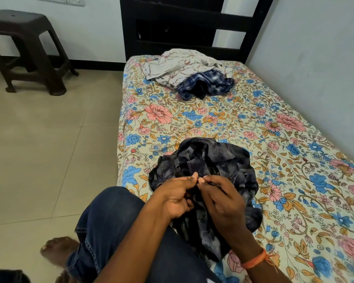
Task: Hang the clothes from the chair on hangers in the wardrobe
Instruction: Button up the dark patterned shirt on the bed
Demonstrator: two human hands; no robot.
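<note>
My left hand and right hand pinch the front edge of the dark patterned shirt, which lies crumpled on the floral bedsheet beside my knee. I judge that a button is being worked. Keeping the fabric taut between both thumbs should help.

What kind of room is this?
Probably a bedroom. There's a bed with a flowery sheet, a dark headboard against the wall, and clothes lying on it, like the dark shirt both hands are holding.
</note>
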